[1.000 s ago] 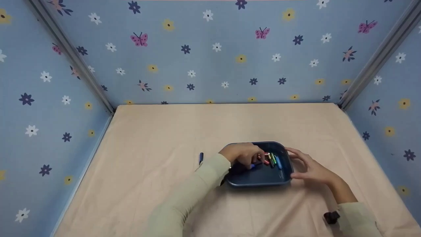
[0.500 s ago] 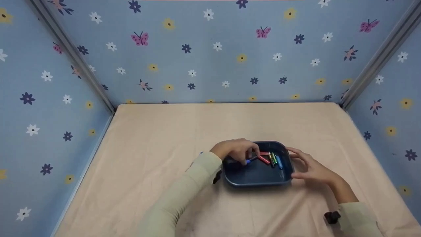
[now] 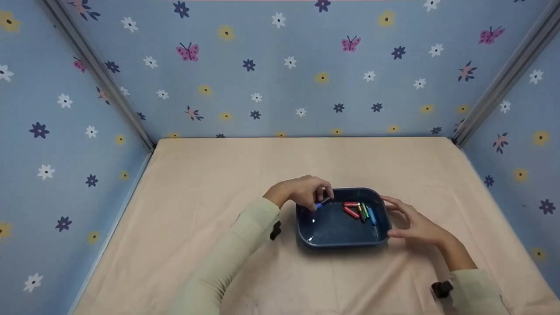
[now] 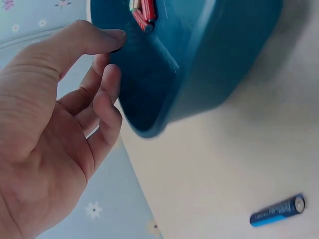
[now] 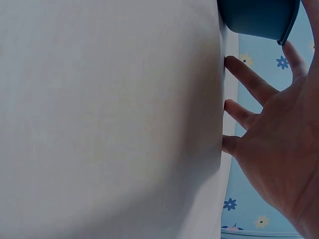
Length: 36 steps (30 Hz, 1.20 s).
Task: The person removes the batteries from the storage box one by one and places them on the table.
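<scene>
My left hand (image 3: pixel 302 191) pinches a dark battery with a blue end (image 3: pixel 323 202) over the left rear rim of a dark blue plastic tub (image 3: pixel 341 245). The left wrist view mostly hides that battery behind the thumb and fingertips. Several batteries lie inside the tub toward its right: red ones (image 3: pixel 351 212), a green one (image 3: pixel 364 211) and a light blue one (image 3: pixel 372 216). My right hand (image 3: pixel 415 227) has its fingers spread, with thumb and forefinger touching the tub's right side. In the right wrist view, other fingertips of that hand (image 5: pixel 279 119) meet the tablecloth.
Another blue and black battery (image 4: pixel 278 210) lies on the table outside the tub, hidden in the head view by the left arm. A creased beige cloth (image 3: pixel 210 175) covers the table. Flower-patterned blue panels (image 3: pixel 297 87) enclose its back and sides.
My left hand has lifted and moved left and back, from the tub's middle to its left rear rim, carrying the battery. My right hand has stayed put.
</scene>
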Motion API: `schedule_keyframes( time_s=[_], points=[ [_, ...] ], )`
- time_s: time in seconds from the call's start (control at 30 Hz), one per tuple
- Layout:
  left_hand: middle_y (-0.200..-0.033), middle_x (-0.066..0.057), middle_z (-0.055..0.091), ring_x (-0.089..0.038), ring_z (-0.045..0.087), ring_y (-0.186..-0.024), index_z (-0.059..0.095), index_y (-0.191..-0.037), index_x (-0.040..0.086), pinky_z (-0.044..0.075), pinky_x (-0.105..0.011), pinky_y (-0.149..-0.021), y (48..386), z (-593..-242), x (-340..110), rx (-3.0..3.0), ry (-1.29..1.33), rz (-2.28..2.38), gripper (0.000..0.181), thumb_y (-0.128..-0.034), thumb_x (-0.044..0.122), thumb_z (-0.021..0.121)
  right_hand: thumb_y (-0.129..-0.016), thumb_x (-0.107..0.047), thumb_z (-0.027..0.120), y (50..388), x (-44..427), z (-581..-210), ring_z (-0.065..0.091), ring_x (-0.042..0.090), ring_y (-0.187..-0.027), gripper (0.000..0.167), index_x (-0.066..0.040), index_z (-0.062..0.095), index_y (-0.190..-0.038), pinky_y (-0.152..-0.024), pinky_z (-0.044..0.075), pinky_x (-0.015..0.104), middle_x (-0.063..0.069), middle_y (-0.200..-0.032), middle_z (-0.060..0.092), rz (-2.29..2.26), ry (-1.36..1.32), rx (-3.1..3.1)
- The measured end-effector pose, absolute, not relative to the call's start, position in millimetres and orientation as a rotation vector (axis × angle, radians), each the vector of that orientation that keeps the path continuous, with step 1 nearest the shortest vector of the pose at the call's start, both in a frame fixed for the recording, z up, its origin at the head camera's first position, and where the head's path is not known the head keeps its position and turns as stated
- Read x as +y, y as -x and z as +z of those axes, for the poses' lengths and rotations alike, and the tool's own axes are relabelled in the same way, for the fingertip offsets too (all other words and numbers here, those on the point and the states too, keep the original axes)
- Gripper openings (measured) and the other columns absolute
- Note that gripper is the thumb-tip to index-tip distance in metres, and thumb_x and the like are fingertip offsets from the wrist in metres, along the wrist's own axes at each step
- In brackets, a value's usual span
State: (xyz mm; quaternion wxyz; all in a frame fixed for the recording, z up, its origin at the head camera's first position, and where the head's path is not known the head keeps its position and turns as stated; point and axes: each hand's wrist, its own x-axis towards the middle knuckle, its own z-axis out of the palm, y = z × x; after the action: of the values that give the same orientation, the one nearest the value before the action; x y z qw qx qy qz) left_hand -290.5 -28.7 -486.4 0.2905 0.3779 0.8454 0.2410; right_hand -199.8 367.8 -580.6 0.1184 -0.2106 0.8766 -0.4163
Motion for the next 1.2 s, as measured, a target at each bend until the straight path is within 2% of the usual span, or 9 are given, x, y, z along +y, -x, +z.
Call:
schedule_keyframes(
  time_s=[0.1,0.43,0.7,0.93,1.0,1.13,1.2],
  points=[
    [-0.129,-0.019,0.074,-0.019,0.063,-0.106,0.069,-0.147,0.009,0.055,-0.031,-0.088,290.9,-486.0,-38.5,2.264,-0.967,0.683,0.056,-0.0937,-0.005,0.08,-0.093,-0.023,0.088,200.0,367.9,-580.9,0.045,0.057,-0.159,0.098,-0.032,0.038,-0.176,-0.12,0.016,0.095,0.018,-0.175,0.05,-1.215,0.614,2.563],
    [-0.127,-0.016,0.074,-0.023,0.066,-0.106,0.068,-0.146,0.01,0.059,-0.035,-0.095,293.9,-490.8,-69.1,2.301,-0.825,0.77,0.058,-0.0929,-0.006,0.083,-0.093,-0.024,0.088,200.6,367.8,-580.1,0.043,0.056,-0.16,0.097,-0.032,0.038,-0.176,-0.119,0.015,0.096,0.017,-0.178,0.046,-1.22,0.614,2.551],
    [-0.124,-0.016,0.075,-0.023,0.069,-0.1,0.071,-0.143,0.012,0.058,-0.033,-0.087,294.1,-489.9,-96.1,2.358,-0.825,0.771,0.054,-0.0929,-0.004,0.083,-0.093,-0.025,0.088,200.8,368.4,-581.8,0.042,0.056,-0.161,0.097,-0.033,0.037,-0.176,-0.12,0.014,0.096,0.017,-0.178,0.046,-1.208,0.605,2.553],
    [-0.123,-0.016,0.074,-0.025,0.072,-0.1,0.071,-0.143,0.012,0.06,-0.036,-0.088,292.8,-485.0,-123.0,2.409,-0.742,0.779,0.052,-0.0936,-0.002,0.084,-0.093,-0.019,0.088,201.8,368.0,-580.4,0.052,0.034,-0.155,0.097,-0.028,0.039,-0.176,-0.121,0.02,0.093,0.015,-0.178,0.046,-1.248,0.668,2.544],
    [-0.123,-0.016,0.074,-0.026,0.072,-0.101,0.071,-0.142,0.012,0.06,-0.038,-0.089,293.6,-484.3,-129.6,2.423,-0.717,0.786,0.052,-0.0933,-0.003,0.083,-0.093,-0.021,0.088,201.1,368.0,-580.1,0.053,0.037,-0.156,0.097,-0.029,0.039,-0.176,-0.121,0.02,0.093,0.015,-0.178,0.046,-1.236,0.655,2.549],
    [-0.125,-0.017,0.075,-0.027,0.072,-0.105,0.07,-0.143,0.012,0.06,-0.041,-0.094,293.6,-482.8,-140.0,2.442,-0.677,0.769,0.054,-0.093,-0.002,0.084,-0.092,-0.023,0.088,200.9,367.4,-579.3,0.048,0.054,-0.158,0.098,-0.031,0.038,-0.176,-0.12,0.017,0.096,0.018,-0.178,0.046,-1.22,0.631,2.55],
    [-0.125,-0.016,0.075,-0.027,0.071,-0.104,0.07,-0.143,0.012,0.059,-0.042,-0.095,292.4,-481.7,-144.1,2.449,-0.654,0.768,0.054,-0.0927,-0.001,0.085,-0.092,-0.024,0.089,201.0,367.1,-579.1,0.046,0.057,-0.158,0.098,-0.032,0.038,-0.176,-0.119,0.016,0.096,0.018,-0.177,0.047,-1.212,0.616,2.556]
  ],
)
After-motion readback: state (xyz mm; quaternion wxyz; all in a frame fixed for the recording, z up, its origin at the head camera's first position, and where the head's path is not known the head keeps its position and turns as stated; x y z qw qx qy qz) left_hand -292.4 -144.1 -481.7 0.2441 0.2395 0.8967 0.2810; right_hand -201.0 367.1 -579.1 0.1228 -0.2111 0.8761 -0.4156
